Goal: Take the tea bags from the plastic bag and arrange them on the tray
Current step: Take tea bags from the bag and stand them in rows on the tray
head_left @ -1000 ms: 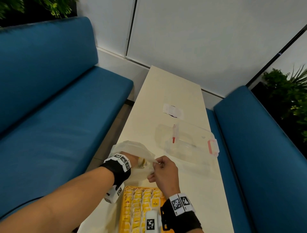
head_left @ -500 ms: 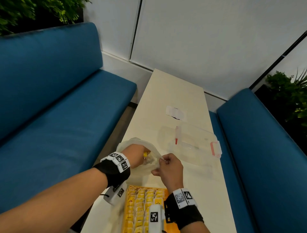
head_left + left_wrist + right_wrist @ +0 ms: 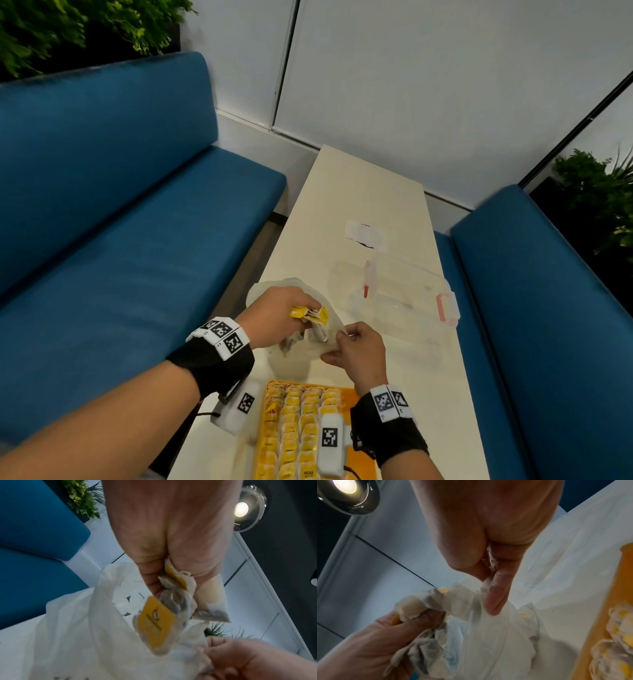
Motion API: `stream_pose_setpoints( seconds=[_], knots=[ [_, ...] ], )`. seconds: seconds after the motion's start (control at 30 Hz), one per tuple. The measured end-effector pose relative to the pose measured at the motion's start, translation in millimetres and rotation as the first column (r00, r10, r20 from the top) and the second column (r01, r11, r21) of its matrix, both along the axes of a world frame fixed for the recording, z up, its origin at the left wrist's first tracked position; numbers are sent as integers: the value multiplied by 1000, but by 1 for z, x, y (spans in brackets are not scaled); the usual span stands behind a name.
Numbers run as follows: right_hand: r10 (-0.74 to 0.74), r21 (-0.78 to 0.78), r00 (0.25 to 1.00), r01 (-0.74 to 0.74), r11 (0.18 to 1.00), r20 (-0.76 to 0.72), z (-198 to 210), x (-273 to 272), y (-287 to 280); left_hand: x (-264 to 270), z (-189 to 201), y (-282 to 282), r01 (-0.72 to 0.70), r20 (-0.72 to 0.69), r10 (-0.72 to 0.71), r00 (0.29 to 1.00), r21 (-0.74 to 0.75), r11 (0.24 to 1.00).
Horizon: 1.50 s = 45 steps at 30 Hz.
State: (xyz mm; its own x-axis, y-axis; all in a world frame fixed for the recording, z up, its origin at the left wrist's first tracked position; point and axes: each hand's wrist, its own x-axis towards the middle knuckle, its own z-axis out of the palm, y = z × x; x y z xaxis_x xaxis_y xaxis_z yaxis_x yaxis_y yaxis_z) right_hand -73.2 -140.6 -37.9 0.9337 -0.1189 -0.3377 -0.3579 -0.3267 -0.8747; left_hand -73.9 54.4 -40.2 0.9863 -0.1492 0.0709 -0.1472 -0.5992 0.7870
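Left hand clenched round a bunch of tea bags, yellow tags sticking out past the fingers, lifted just above the mouth of the plastic bag. Right hand just beside it, thumb and forefinger pinching the bag's rim. Tray near the wrists on the table, already packed with rows of tea bags.

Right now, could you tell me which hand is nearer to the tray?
Right. The right hand pinches the bag just beyond the tray; the left hand is farther off, gripping tea bags.
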Motion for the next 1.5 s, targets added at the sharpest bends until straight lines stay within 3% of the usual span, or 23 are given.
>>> stream_pose_setpoints(
  seconds=[0.2, 0.33, 0.4, 0.5, 0.6, 0.73, 0.83, 0.93, 1.03, 1.17, 1.27, 1.5],
  knots=[
    [39, 115, 995, -28, 993, -96, 2, -12, -11, -5, 12, -3, -4, -63, -5, 998, -143, 990],
    [-5, 245, 999, 14, 969, -35, 9, -23, -26, -12, 14, -7, 3, -138, -45, 989, -291, 957],
    [22, 338, 999, -29, 941, 26, 16, -32, -28, -17, 15, -13, 39, -172, -128, 977, -446, 894],
    [100, 505, 994, -102, 857, 32, 30, -47, -25, -28, 17, -27, -17, -245, -221, 944, -706, 708],
    [177, 616, 983, -116, 779, -39, 34, -60, -19, -36, 11, -40, -114, -297, -234, 926, -810, 575],
    [199, 656, 978, -114, 746, -56, 25, -65, -15, -45, -4, -50, -233, -383, -169, 908, -798, 556],
    [207, 536, 978, -162, 828, -25, 20, -61, -13, -51, -12, -56, -290, -425, -148, 893, -796, 532],
    [194, 301, 980, -199, 932, 46, 11, -58, -12, -56, -18, -62, -331, -459, -149, 876, -796, 506],
    [172, 211, 984, -177, 961, 44, 10, -57, -9, -58, -19, -67, -387, -504, -146, 851, -792, 473],
    [204, 155, 978, -208, 966, 38, 15, -54, -6, -61, -19, -63, -458, -551, -236, 801, -817, 351],
    [262, -23, 961, -261, 965, 84, 18, -52, -2, -62, -15, -60, -521, -593, -288, 752, -802, 290],
    [534, -288, 845, -518, 806, -26, 23, -50, 6, -67, -15, -55, -589, -655, -334, 678, -756, 285]
  ],
)
